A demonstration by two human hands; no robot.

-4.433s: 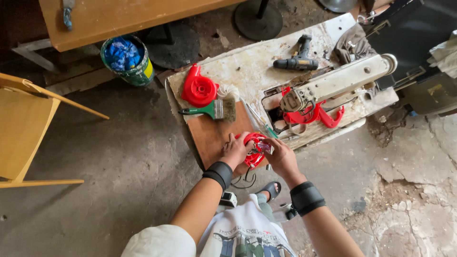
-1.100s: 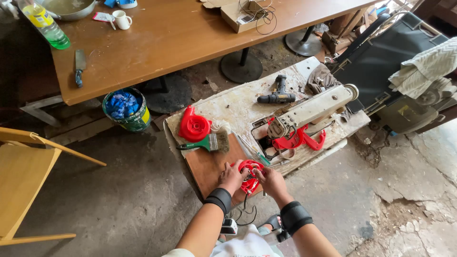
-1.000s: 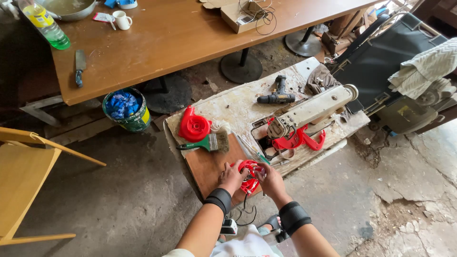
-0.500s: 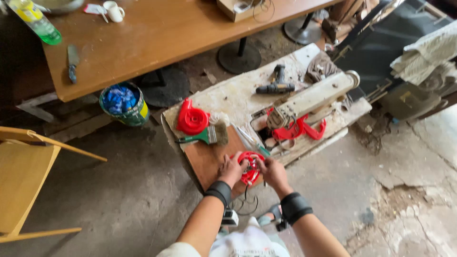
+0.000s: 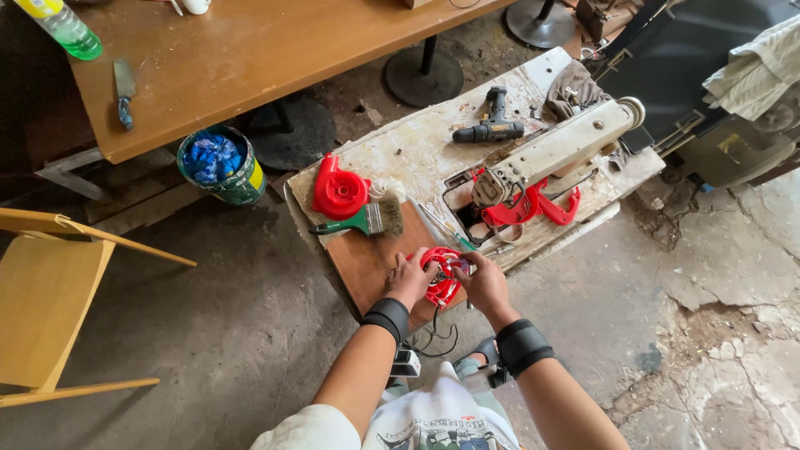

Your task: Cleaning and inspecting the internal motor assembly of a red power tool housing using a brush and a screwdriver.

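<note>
Two bare hands meet low in the middle of the frame over a brown wooden board on the worn white desk [image 5: 417,142]: the left hand [image 5: 408,279] and the right hand [image 5: 483,283] both hold a grip pinched on a round red plastic housing [image 5: 440,279]. Above it to the left lie a green-handled bristle brush [image 5: 367,221] and a red plastic blower casing [image 5: 339,190]. A black cordless drill [image 5: 492,127] lies further up.

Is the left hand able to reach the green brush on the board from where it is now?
Probably yes. The green brush lies just beyond the left hand, with bare board between them. But both hands hold the red round part, so the left hand must release it first.
</note>
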